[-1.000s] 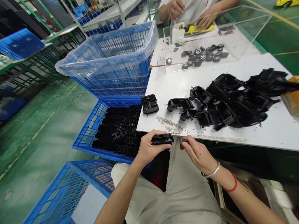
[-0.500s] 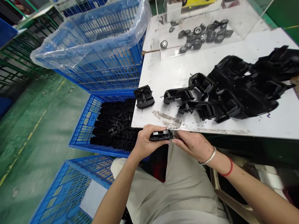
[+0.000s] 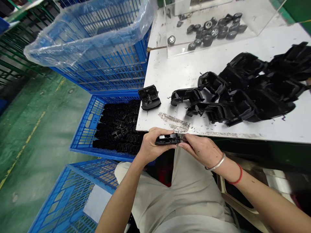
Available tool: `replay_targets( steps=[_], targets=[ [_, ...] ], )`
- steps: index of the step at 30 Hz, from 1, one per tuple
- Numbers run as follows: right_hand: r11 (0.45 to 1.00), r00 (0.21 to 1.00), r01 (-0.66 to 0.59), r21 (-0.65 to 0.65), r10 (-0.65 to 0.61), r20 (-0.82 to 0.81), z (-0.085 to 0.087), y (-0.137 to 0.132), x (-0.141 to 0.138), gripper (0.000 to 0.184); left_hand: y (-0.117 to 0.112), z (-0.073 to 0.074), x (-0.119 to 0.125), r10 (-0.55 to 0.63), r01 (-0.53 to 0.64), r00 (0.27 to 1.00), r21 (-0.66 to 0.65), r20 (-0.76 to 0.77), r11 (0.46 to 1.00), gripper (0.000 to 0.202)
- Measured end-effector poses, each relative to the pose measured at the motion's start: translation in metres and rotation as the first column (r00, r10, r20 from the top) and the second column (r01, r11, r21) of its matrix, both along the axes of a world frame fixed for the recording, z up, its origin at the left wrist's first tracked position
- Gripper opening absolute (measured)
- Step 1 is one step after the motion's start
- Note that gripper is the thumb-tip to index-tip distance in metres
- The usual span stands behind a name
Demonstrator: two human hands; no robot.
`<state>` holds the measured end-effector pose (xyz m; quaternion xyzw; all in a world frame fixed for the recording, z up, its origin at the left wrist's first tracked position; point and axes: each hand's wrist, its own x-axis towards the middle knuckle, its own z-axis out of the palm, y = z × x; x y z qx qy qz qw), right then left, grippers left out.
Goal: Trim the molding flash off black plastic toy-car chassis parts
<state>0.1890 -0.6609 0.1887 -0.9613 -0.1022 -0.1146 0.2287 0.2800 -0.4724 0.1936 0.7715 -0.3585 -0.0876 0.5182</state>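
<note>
My left hand (image 3: 152, 144) is closed around a black plastic toy-car interior (image 3: 167, 139), thumb on top and fingers below, just off the table's front edge. At the part's right end, my right hand (image 3: 200, 149) pinches a thin dark tool (image 3: 183, 140) whose tip meets the part. Most of that tool is hidden by the fingers, so its kind is unclear. A similar black toy-car interior (image 3: 149, 97) lies alone on the white table (image 3: 167, 72), beyond my left hand. Farther right spreads a pile of black plastic car parts (image 3: 259, 100).
Small black trimmings (image 3: 175, 123) dot the table's near edge. Behind stands a clear acrylic box (image 3: 167, 53) with several toy wheels (image 3: 207, 39). On the left are a blue crate of black parts (image 3: 81, 134), a plastic-lined blue crate (image 3: 102, 77) and another blue crate (image 3: 55, 197).
The view has shifted slightly. My left hand keeps its hold on the black part, which is tilted a little differently; my right hand stays at its right end with the thin tool.
</note>
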Motion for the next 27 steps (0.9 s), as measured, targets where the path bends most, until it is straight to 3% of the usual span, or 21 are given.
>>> replay_targets(
  steps=[14,27],
  targets=[
    [0.990,0.991,0.034,-0.134,-0.016,0.136,-0.0028,0.0030,0.0015,0.046,-0.0015,0.0008,0.0005,-0.004,0.005,0.998,-0.020,0.065,1.000,0.038],
    [0.986,0.997,0.004,-0.166,0.010,0.082,-0.0083,0.0012,0.0025,0.050,-0.0021,-0.0012,0.0027,-0.026,0.030,0.991,-0.035,0.128,0.999,0.037]
  ],
)
